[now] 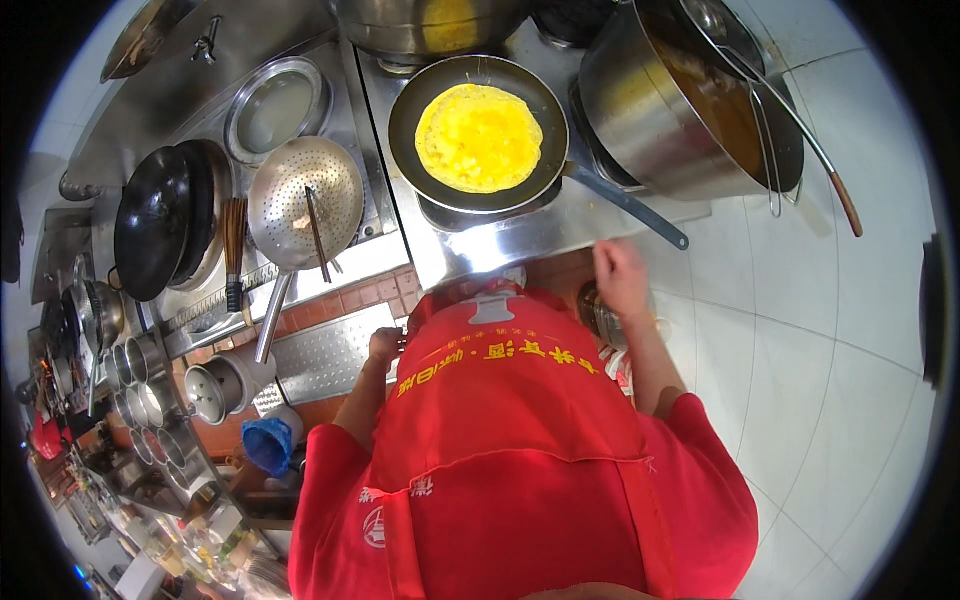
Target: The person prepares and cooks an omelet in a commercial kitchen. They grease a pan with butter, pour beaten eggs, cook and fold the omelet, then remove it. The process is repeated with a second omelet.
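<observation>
A round yellow egg pancake (pixel 480 139) lies flat in a black frying pan (pixel 405 157) on the steel stove top, its surface glossy and wet-looking in the middle. The pan's long grey handle (pixel 630 206) points to the lower right, past the stove's front edge. My right hand (pixel 622 274), slightly blurred, is just below that handle and apart from it; the fingers are curled and nothing shows in them. My left hand (pixel 386 343) is low beside my red apron (pixel 510 390), near a small dark object. Its fingers are mostly hidden, so its grip is unclear.
A large steel pot (pixel 637 112) of brown liquid, with a ladle (pixel 810 139) across it, stands right of the pan. On the left are a perforated strainer (pixel 292 172) with chopsticks, a bamboo wok brush (pixel 234 255), a black wok (pixel 154 225) and a metal basin (pixel 274 112).
</observation>
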A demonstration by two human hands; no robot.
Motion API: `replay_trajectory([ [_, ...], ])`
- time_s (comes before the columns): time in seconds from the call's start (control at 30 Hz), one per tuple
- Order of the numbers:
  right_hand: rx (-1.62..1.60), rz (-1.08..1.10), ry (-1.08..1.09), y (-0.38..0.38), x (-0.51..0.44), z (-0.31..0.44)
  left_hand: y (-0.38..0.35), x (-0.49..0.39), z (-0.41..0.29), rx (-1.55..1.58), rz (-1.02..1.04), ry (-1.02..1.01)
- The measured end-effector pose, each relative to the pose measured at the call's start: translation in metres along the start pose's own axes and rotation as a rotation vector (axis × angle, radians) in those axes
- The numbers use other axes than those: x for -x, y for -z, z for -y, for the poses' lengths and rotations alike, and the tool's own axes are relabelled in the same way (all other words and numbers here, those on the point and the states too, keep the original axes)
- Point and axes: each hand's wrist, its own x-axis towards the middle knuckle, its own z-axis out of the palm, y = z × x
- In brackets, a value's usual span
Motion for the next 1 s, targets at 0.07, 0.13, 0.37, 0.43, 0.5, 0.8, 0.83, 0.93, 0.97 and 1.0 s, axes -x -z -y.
replay_trajectory([
  [0.07,0.126,-0.164,0.164,0.032,-0.04,0.0,-0.001,0.005,-0.019,0.21,-0.091,0.218],
  [0.13,0.253,-0.126,0.069,0.049,-0.063,-0.007,0.0,0.001,-0.041,0.117,-0.068,0.128],
  [0.37,0.343,0.237,-0.309,0.058,-0.038,-0.005,0.003,-0.014,-0.127,0.061,-0.147,-0.203],
  [0.43,0.226,0.342,-0.334,0.06,-0.012,0.014,0.003,-0.009,-0.166,0.095,-0.061,-0.325],
  [0.5,0.092,0.407,-0.439,0.051,0.015,0.039,0.0,-0.003,-0.206,-0.038,0.113,-0.38],
  [0.8,-0.972,0.032,-0.98,-0.066,0.08,0.157,-0.058,0.026,-0.291,0.41,0.692,-0.088],
  [0.83,-1.074,-0.021,-0.948,-0.079,0.079,0.17,-0.055,0.03,-0.291,0.458,0.676,-0.095],
  [0.93,-1.176,-0.033,-0.835,-0.107,0.076,0.192,-0.038,0.037,-0.293,0.595,0.655,-0.045],
  [0.97,-1.217,0.023,-0.839,-0.113,0.076,0.192,-0.03,0.039,-0.293,0.568,0.626,-0.033],
  [1.0,-1.104,-0.019,-0.669,-0.116,0.077,0.188,-0.024,0.041,-0.293,0.543,0.596,-0.026],
])
